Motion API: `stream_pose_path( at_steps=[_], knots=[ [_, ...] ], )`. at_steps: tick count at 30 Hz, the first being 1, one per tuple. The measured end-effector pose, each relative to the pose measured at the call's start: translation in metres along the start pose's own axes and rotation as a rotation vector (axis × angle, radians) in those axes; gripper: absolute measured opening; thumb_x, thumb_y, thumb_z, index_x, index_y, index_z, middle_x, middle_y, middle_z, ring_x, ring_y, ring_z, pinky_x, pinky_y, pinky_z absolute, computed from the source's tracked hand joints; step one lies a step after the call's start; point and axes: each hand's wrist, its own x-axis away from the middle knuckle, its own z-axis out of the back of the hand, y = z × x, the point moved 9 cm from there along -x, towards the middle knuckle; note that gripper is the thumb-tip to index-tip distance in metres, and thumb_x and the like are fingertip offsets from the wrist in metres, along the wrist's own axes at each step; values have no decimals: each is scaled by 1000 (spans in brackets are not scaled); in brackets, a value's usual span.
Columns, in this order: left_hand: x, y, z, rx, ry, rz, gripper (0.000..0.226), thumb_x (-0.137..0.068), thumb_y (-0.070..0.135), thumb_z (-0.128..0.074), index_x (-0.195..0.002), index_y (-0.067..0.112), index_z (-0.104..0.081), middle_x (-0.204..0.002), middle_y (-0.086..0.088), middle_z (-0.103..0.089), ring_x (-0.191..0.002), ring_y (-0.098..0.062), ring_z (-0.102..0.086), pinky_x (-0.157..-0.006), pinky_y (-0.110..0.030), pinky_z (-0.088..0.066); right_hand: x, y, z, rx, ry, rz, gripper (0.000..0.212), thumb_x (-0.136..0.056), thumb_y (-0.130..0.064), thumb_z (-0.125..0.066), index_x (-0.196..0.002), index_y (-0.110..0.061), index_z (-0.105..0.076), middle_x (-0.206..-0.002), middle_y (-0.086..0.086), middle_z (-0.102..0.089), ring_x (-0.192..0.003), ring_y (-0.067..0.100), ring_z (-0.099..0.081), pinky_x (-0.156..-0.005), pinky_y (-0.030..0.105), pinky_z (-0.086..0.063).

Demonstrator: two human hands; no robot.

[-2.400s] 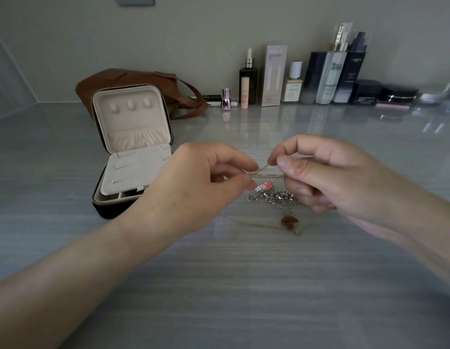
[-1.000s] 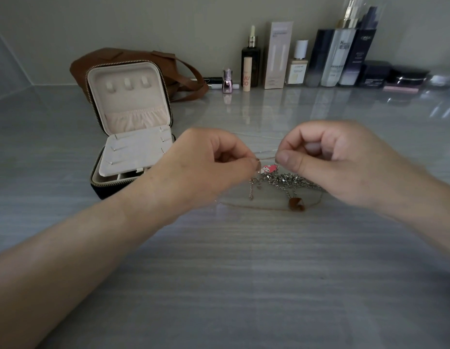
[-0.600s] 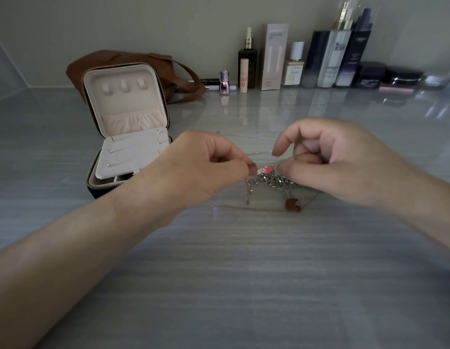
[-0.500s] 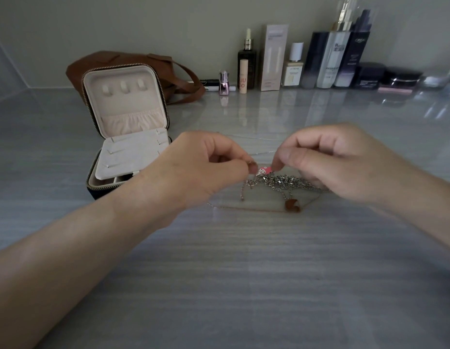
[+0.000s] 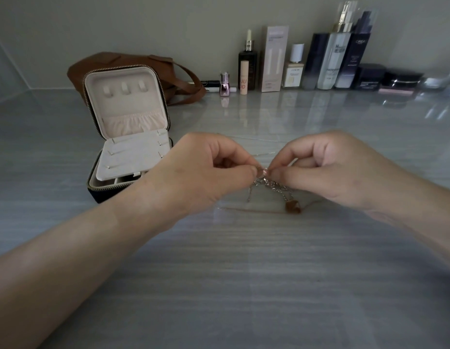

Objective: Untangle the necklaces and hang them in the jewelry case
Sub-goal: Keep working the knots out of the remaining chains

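A tangle of necklaces (image 5: 271, 184) hangs just above the grey counter at the centre: silver chains, a small pink charm and a thin chain with a brown pendant (image 5: 292, 207) trailing onto the surface. My left hand (image 5: 206, 172) and my right hand (image 5: 327, 170) meet fingertip to fingertip over the tangle, each pinching it between thumb and forefinger. The open jewelry case (image 5: 129, 137) stands to the left of my left hand, its cream lid upright with three hooks and an elastic pocket. No necklace is visible on the hooks.
A brown leather bag (image 5: 133, 64) lies behind the case. A row of cosmetic bottles and boxes (image 5: 312, 61) lines the back wall. A thin loose chain (image 5: 264, 153) lies on the counter beyond my fingers.
My hands have closed the gap between them, so the fingertips now meet over the pink charm. The tangle has stayed low over the counter.
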Motion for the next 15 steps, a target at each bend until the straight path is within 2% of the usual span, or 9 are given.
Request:
stream_pose_path(
  at_steps=[2,4,6,9,12,15],
  knots=[
    [0,-3,1,-21,3,37,8,-67,28,-67,-68,23,-73,-61,-4,-62,-55,-8,-46,-47,-19,-35,1,-2,9,3,68,31,7,-74,-27,-68,-75,-21,-71,-59,20,-59,-52,17,-39,-56,21,-34],
    [0,-6,-1,-56,-10,69,13,-65,32,-65,-68,23,-74,-72,-12,-66,-60,-13,-46,-51,-25,-36,1,-9,12,42,102,107,8,-80,-16,-67,-72,-17,-67,-42,3,-49,-41,8,-34,-45,11,-31],
    [0,-7,-3,-78,-17,94,18,-63,35,-62,-69,22,-74,-73,-15,-63,-61,-15,-45,-55,-28,-36,4,-17,13,140,141,199,13,-82,-11,-66,-73,-20,-64,-36,-8,-39,-34,5,-31,-43,5,-29],
    [0,-12,-5,-76,-31,149,17,-62,34,-59,-68,23,-72,-63,-8,-47,-62,-17,-38,-59,-30,-34,8,-25,14,272,214,307,15,-82,-11,-65,-76,-24,-60,-40,-9,-41,-37,7,-38,-51,3,-34],
    [0,-15,-7,-8,-60,184,14,-65,28,-59,-66,21,-71,-55,0,-36,-54,-16,-31,-49,-24,-27,10,-26,12,354,231,322,17,-81,-12,-65,-75,-26,-57,-44,-9,-43,-40,8,-41,-54,2,-35],
    [0,-16,-9,29,-79,197,15,-63,28,-60,-67,19,-71,-51,2,-31,-46,-12,-25,-41,-19,-21,8,-23,11,422,227,262,14,-77,-18,-61,-72,-28,-53,-46,-12,-48,-43,7,-46,-53,5,-35]
  ],
)
